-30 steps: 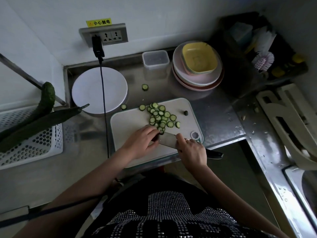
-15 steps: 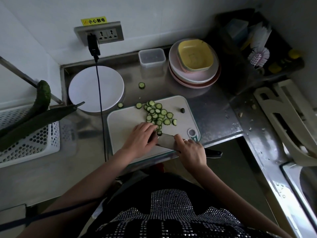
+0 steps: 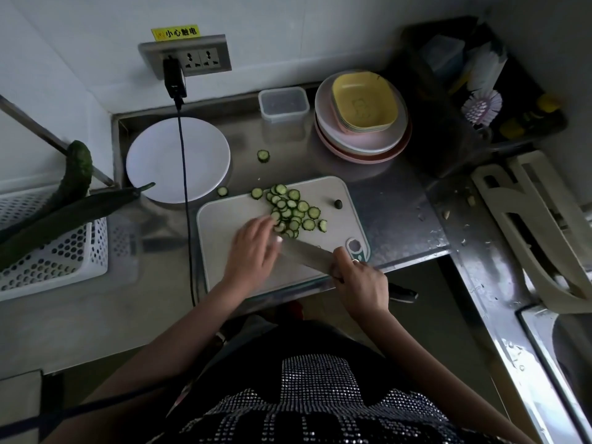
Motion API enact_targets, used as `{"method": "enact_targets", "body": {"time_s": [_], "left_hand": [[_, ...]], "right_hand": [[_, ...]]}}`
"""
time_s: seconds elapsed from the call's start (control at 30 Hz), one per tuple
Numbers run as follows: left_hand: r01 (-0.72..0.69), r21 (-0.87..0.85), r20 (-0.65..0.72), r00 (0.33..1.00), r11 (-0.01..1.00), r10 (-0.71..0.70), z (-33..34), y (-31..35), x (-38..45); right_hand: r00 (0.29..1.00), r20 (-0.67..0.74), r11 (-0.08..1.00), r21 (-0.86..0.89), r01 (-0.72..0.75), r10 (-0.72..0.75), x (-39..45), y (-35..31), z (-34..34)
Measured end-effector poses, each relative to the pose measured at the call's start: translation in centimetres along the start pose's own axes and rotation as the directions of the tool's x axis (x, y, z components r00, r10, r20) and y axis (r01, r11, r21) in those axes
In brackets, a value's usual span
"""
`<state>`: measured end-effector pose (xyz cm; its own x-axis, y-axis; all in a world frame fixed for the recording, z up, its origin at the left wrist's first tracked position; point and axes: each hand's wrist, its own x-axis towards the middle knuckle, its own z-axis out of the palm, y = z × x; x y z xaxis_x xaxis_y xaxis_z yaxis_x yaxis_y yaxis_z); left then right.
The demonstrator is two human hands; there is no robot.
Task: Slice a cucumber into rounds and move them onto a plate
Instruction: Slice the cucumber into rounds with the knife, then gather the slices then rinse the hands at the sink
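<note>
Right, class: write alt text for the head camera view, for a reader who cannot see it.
A person's right hand grips a knife over a white cutting board while the left hand reaches to a pile of cucumber rounds. An empty white plate sits behind on the steel counter.

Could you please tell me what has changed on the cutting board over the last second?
The left hand has opened and reached toward the pile of cucumber rounds, fingertips at its near edge; earlier it was curled beside the knife. The right hand still grips the knife. The white plate remains without slices.
</note>
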<state>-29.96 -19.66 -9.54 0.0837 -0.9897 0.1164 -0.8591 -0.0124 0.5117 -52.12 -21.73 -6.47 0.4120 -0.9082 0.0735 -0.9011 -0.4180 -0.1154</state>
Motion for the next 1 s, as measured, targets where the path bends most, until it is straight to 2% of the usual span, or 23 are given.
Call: {"method": "enact_targets", "body": {"time_s": [0.07,0.1,0.13,0.17,0.23,0.3,0.4,0.57,0.67,0.8,0.9,1.0], "left_hand": [[0.175,-0.047,-0.191,0.965,0.983,-0.181,-0.4,-1.0,-0.8],[0.232,-0.028,-0.236,0.944,0.972,-0.232,-0.4,-1.6,-1.4],[0.238,0.026,-0.224,0.948,0.971,-0.227,-0.4,-2.1,-2.1],[0.18,0.095,-0.163,0.973,0.979,-0.163,-0.2,-2.4,-2.7],[-0.073,0.173,0.041,0.997,0.982,0.067,0.7,-2.5,-3.7],[-0.295,0.178,0.205,0.944,0.939,0.257,1.8,-2.0,-4.1],[-0.466,0.182,0.349,0.854,0.866,0.386,2.9,-1.1,-4.2],[-0.633,0.16,0.56,0.69,0.758,0.458,3.8,1.2,-3.1],[-0.696,0.222,0.62,0.642,0.683,0.452,4.1,3.0,-1.5],[-0.776,0.287,0.694,0.572,0.561,0.436,4.8,2.9,-0.6],[-0.766,0.311,0.705,0.583,0.562,0.404,5.1,2.7,0.0],[-0.678,0.401,0.643,0.687,0.616,0.337,5.7,2.9,0.6]], "right_hand": [[0.953,0.211,0.953,0.165,-0.256,0.219,0.1,0.5,-0.3],[0.925,0.259,0.905,0.252,-0.342,0.278,0.0,0.8,0.1],[0.901,0.29,0.842,0.346,-0.414,0.324,-0.1,1.0,0.5],[0.878,0.319,0.755,0.454,-0.473,0.358,-0.1,1.1,0.7],[0.832,0.393,0.576,0.601,-0.554,0.392,-0.1,1.0,1.1],[0.795,0.439,0.485,0.632,-0.604,0.418,-0.2,1.2,1.3],[0.78,0.444,0.475,0.622,-0.622,0.441,-0.4,1.7,1.7],[0.755,0.501,0.376,0.662,-0.649,0.423,-0.3,1.7,2.5],[0.75,0.526,0.34,0.675,-0.655,0.402,0.0,1.6,2.7],[0.722,0.517,0.335,0.652,-0.68,0.459,0.3,2.4,2.5],[0.69,0.525,0.293,0.648,-0.703,0.498,0.3,3.1,2.2],[0.697,0.523,0.301,0.648,-0.699,0.491,0.3,3.2,1.9]]}}
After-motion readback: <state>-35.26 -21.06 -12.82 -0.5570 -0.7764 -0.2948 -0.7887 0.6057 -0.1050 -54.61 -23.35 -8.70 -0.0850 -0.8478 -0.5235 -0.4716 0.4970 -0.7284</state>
